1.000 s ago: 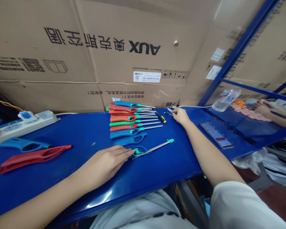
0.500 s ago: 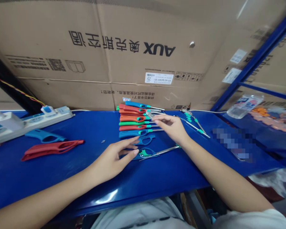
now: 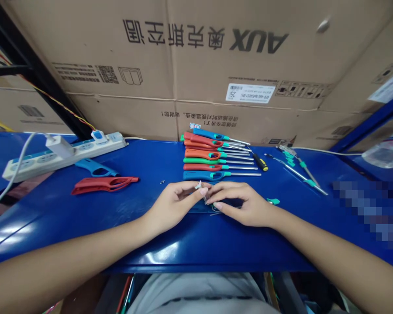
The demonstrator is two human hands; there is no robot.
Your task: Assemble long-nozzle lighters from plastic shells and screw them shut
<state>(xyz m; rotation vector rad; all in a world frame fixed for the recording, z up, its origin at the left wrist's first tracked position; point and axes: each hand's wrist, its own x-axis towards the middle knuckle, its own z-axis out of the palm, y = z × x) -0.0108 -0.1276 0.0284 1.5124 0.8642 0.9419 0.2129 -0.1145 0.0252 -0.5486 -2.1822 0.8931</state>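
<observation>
My left hand [image 3: 173, 205] pinches a small clear-whitish part [image 3: 199, 186] between thumb and fingers. From the other side, the closed fingertips of my right hand [image 3: 245, 203] meet that part. Under both hands lies a blue lighter casing [image 3: 196, 208], mostly covered, with a thin wire or rod end showing by the right thumb. A green tip [image 3: 273, 201] sticks out past the right hand. Just beyond my hands, several long-necked gas lighters [image 3: 203, 167] in blue, red, orange and green lie in a row, their metal tubes pointing right.
At left are a red casing half [image 3: 101, 185], a blue casing half [image 3: 96, 167] and tiny metal pins [image 3: 162, 182]. A power strip [image 3: 75, 152] stands behind them. Right of the row lie a screwdriver [image 3: 260, 162] and loose metal tubes [image 3: 303, 174]. Cardboard [image 3: 199, 65] walls the back.
My right hand has come back from the lighter row with the small clear part. My left fingers have closed on it, and both hands meet over the blue casing. The view has shifted.
</observation>
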